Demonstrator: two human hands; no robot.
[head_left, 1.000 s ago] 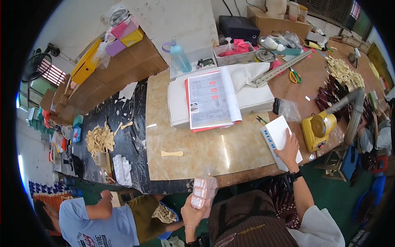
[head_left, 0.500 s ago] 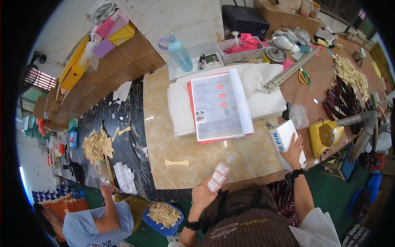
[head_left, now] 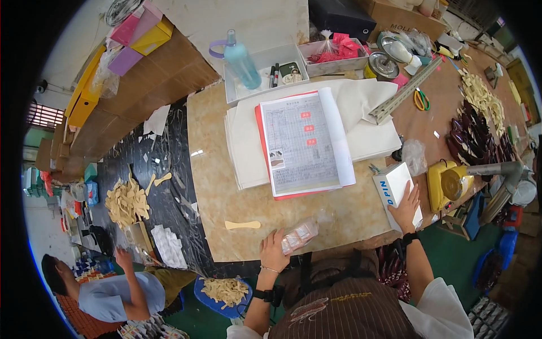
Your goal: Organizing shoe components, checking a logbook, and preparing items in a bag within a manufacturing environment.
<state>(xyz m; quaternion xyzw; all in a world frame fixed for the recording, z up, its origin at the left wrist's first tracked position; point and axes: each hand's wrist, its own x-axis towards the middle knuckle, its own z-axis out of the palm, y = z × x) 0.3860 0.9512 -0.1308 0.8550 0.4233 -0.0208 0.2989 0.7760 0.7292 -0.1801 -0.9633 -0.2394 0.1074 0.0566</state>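
Two hands are working at the near side of the tan tabletop point(head_left: 209, 186). On the left, a co-worker point(head_left: 104, 299) in a light blue shirt is occupying the near corner, and a pile of beige pieces point(head_left: 127, 202) is lying on the black surface beyond. Rightward, a blue tub point(head_left: 199, 294) is holding more such pieces below the table edge, while one beige strip point(head_left: 243, 225) is lying alone on the tan top. Just right of that strip, the left hand point(head_left: 274, 250) is closing its fingers around the left end of a clear-wrapped packet point(head_left: 300, 235); the packet is tilting up to the right over the near edge, and I cannot tell whether it is touching the top. Since the wrap is looking slick, a firm but gentle grip is probably serving best, without crushing the contents. Farther off, a printed sheet point(head_left: 305, 147) is lying on white paper. To the right, a white box point(head_left: 396, 179) is standing on the table, and the right hand point(head_left: 405, 209) is spreading its fingers over it; even, light pressure is likely steadying it without denting. Beyond its right side, a yellow machine point(head_left: 436, 195) is sitting close, so keeping elbow room there is seeming wise.
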